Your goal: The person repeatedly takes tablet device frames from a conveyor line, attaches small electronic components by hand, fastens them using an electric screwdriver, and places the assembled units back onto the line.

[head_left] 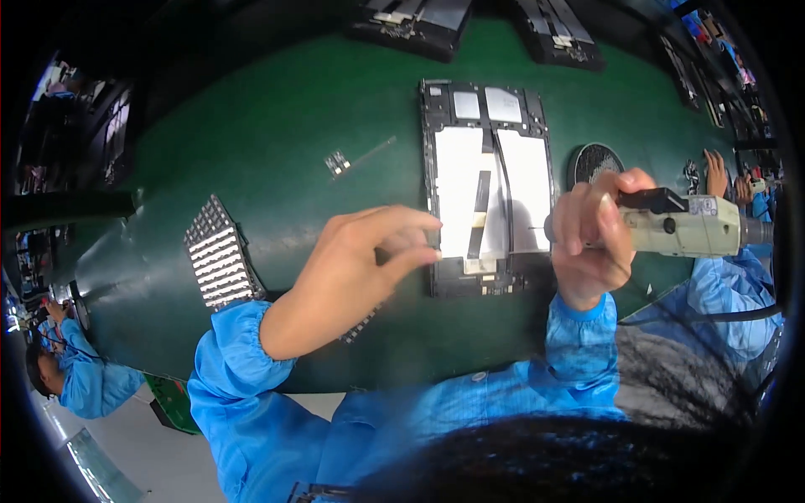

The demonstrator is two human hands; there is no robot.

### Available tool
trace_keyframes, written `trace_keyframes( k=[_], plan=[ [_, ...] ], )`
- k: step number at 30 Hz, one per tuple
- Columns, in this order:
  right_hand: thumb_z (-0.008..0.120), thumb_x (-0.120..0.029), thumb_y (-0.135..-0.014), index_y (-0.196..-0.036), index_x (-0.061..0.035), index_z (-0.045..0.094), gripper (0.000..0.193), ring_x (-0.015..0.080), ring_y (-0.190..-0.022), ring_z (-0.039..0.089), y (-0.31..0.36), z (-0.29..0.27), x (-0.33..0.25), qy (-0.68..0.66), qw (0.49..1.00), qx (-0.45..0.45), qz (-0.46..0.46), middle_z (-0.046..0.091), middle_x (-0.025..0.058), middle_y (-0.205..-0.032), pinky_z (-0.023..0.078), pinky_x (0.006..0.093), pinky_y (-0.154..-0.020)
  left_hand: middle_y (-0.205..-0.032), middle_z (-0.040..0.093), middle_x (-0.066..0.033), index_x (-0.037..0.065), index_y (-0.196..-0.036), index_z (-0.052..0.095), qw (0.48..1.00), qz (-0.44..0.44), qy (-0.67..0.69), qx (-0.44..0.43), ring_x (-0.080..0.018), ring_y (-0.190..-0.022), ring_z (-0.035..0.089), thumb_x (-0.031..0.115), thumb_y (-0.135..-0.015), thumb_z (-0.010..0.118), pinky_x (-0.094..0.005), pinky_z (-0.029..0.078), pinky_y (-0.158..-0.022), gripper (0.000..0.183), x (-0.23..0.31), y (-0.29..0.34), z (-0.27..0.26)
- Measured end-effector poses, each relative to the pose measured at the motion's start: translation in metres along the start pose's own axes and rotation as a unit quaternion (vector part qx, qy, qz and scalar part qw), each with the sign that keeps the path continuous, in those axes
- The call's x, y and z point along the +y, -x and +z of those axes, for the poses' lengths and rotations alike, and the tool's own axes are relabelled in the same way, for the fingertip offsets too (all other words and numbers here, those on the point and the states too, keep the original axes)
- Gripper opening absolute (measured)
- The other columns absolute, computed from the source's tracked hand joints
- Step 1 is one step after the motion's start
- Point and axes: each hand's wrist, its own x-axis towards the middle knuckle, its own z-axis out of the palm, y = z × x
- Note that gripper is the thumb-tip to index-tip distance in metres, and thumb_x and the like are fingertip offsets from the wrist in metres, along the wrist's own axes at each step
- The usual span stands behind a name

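Note:
An opened tablet lies on the green table, with pale battery panels and dark flex cables inside its black frame. At its left edge is my left hand, thumb and forefinger apart and nothing visible between them; whether the fingertips touch the frame I cannot tell. My right hand is wrapped round a pale electric screwdriver with a black lever. The tool lies sideways, its front end beside the tablet's lower right side. Its tip is hard to make out.
Left on the green table sits a tray of small white-striped parts; a small clear strip lies farther back. A round dark dish stands right of the tablet. More opened devices line the far edge. Co-workers sit at both sides.

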Motion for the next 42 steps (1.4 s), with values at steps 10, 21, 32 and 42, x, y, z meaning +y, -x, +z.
trace_keyframes(
  k=[10,21,32,42],
  plan=[
    [0.054,-0.006,-0.088,-0.119,-0.0063,0.045,0.032,0.0118,-0.044,0.041,0.005,-0.002,0.003,0.019,0.998,-0.053,-0.011,0.046,0.0045,-0.071,0.036,0.0275,-0.042,-0.083,0.070,-0.0077,-0.003,-0.087,0.065,0.988,-0.119,0.067,-0.076,-0.0133,-0.079,0.069,0.003,-0.081,0.073,-0.0232,0.051,-0.070,0.012,-0.018,0.004,0.012],
    [0.053,-0.008,-0.089,-0.120,-0.0083,0.044,0.032,0.0121,-0.044,0.042,0.005,0.003,-0.001,-0.004,0.998,-0.065,0.016,0.045,0.0040,-0.069,0.037,0.0285,-0.043,-0.082,0.069,-0.0069,-0.003,-0.094,0.063,0.966,-0.162,0.202,-0.029,-0.0104,-0.079,0.067,0.002,-0.085,0.070,-0.0206,0.050,-0.070,0.012,-0.024,-0.005,0.006],
    [0.057,-0.004,-0.087,-0.119,-0.0064,0.045,0.034,0.0125,-0.043,0.039,0.011,0.026,0.009,-0.032,0.997,-0.062,0.031,0.044,0.0043,-0.067,0.037,0.0287,-0.042,-0.089,0.065,-0.0061,-0.002,-0.090,0.065,0.994,-0.016,0.110,0.019,-0.0131,-0.079,0.066,0.002,-0.083,0.072,-0.0232,0.052,-0.071,0.011,-0.036,-0.003,0.028],
    [0.052,-0.003,-0.092,-0.118,-0.0161,0.047,0.030,0.0121,-0.049,0.042,0.011,0.048,0.034,0.076,0.989,-0.106,0.064,0.045,0.0005,-0.073,0.037,0.0261,-0.045,-0.089,0.065,-0.0063,-0.004,-0.093,0.063,0.960,-0.141,0.239,-0.042,-0.0121,-0.076,0.065,0.003,-0.081,0.074,-0.0234,0.051,-0.068,0.018,-0.044,-0.007,0.021]
  ],
)
